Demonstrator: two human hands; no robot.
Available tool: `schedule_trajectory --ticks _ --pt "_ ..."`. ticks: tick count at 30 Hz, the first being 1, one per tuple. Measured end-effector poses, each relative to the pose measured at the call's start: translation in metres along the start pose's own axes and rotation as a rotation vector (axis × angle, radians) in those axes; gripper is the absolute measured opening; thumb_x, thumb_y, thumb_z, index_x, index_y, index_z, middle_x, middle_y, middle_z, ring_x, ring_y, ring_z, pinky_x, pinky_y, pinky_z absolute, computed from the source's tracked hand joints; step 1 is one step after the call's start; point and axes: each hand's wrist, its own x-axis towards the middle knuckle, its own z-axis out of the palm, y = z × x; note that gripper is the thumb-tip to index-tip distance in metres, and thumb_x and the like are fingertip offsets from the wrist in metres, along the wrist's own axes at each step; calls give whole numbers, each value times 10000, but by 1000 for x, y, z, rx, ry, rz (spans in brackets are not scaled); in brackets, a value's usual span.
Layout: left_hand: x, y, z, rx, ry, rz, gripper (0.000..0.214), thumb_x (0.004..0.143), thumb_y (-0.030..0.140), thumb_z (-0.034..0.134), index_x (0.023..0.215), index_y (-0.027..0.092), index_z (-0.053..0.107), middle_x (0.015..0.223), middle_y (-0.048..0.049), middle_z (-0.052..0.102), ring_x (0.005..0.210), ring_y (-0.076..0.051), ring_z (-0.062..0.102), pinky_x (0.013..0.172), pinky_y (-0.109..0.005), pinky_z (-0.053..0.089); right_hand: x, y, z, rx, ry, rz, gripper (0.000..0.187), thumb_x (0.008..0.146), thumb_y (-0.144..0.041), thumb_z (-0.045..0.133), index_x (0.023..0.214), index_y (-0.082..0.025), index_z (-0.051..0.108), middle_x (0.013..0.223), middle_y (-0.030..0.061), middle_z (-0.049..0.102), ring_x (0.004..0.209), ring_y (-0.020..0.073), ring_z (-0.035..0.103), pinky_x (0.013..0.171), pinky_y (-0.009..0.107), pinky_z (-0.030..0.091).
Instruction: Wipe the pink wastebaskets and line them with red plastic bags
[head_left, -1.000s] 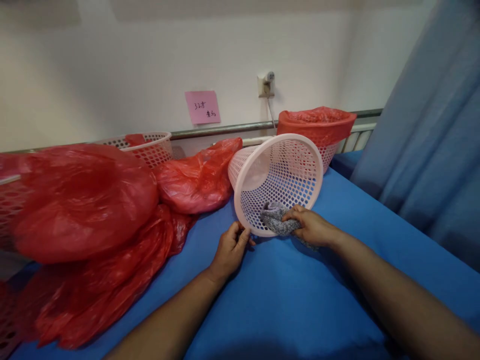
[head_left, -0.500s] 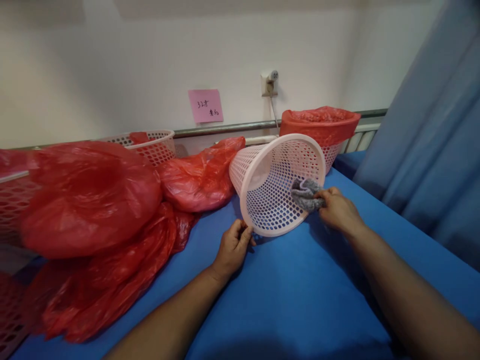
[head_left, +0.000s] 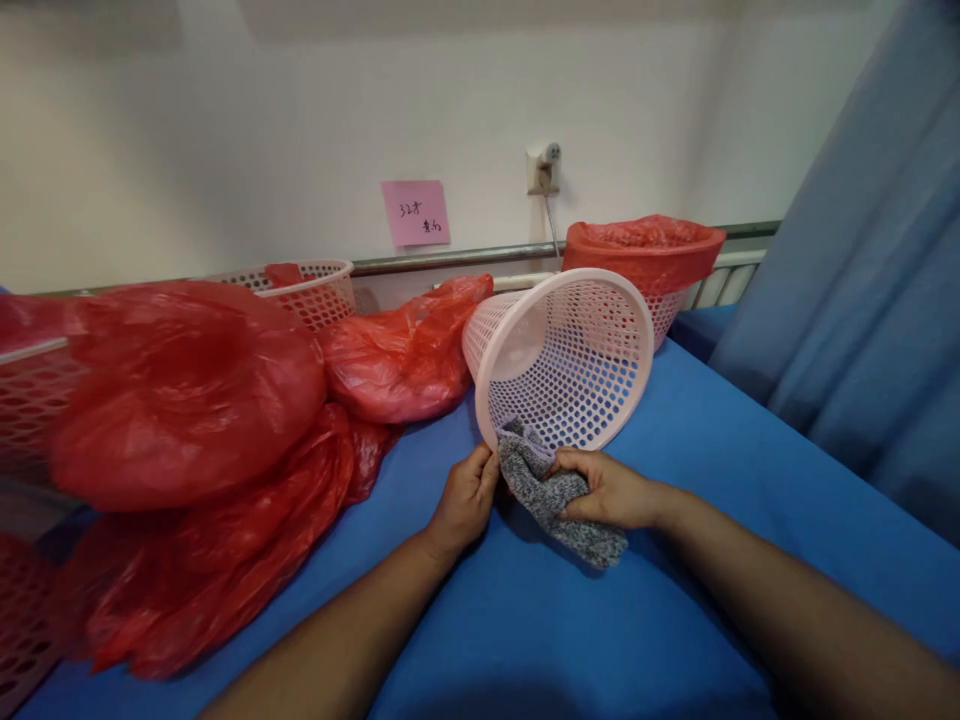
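Lying on its side just beyond both hands, the pink mesh basket (head_left: 562, 360) is pinched at its lower rim by the left hand (head_left: 465, 500). A grey cloth (head_left: 551, 495) is clutched under the right hand (head_left: 607, 488), pressed against that rim.

Likely a hospital ward or clinic room, at a bedside. The flat, bed-like surface is covered in a blue sheet (head_left: 600, 620), with a metal rail (head_left: 450, 261) along its far edge against a plain white wall. A blue curtain (head_left: 862, 300) hangs at the right. Wall socket (head_left: 541, 170) with plug and cord; pink handwritten note (head_left: 415, 212) beside it. Mesh bin (head_left: 645, 255) lined with a red plastic bag; more red bags (head_left: 187, 390) heaped at the left.
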Motion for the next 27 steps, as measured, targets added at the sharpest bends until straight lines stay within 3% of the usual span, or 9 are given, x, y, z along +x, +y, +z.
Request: schedule_trajectory --ticks 4,7,10,14,17,21,23,27 --pt "4 -4 -1 5 27 -17 387 999 520 477 865 189 625 795 -17 714 741 -170 643 729 -279 523 2 1 4 -315 131 -126 422 717 -67 665 1101 -239 698 1074 22 618 1043 200 620 966 352 506" --pt "4 -5 0 -3 6 -45 422 1016 526 442 786 200 579 625 16 645 579 -144 596 616 -256 487 -2 9 -19 -597 238 33 502 662 5 594 1085 -241 702 1039 27 605 1004 198 621 919 330 503" --pt "3 -3 1 -9 -5 -62 425 1023 529 432 778 206 558 586 25 626 535 -133 584 597 -249 473 -8 18 -48 -787 438 225 432 719 -38 588 1098 -210 705 1019 65 590 923 219 614 867 373 493" --pt "2 0 2 -14 -13 -67 419 1017 538 446 789 205 557 588 21 639 533 -133 589 595 -252 476 -11 21 -61 -852 554 279 399 770 -80 571 1136 -177 698 1083 118 591 887 238 617 854 424 495" --pt "1 -1 2 -13 -9 -64 424 1014 546 451 781 206 551 578 23 637 523 -130 580 585 -250 473 -8 17 -46 -742 379 150 428 708 -70 622 1108 -192 711 1050 94 619 948 247 629 909 428 501" --pt "0 -4 3 -11 -9 -56 435 1017 559 440 801 204 566 602 21 639 547 -137 593 592 -255 482 -1 6 -18 -333 152 -60 401 708 -131 681 1095 -232 708 1072 40 657 1045 227 633 984 412 494" --pt "0 -5 3 -13 -11 -53 443 1015 570 435 804 205 571 629 16 646 572 -145 610 596 -259 491 1 2 -11 -56 100 -32 363 713 -205 737 1073 -239 701 1053 15 680 989 203 653 934 384 521" --pt "-1 -5 2 -4 -37 -44 425 1009 542 474 780 205 592 638 8 669 586 -157 625 608 -266 501 -4 -1 -13 463 81 158 468 655 -298 835 1089 -218 677 921 -3 731 780 163 690 768 313 556"
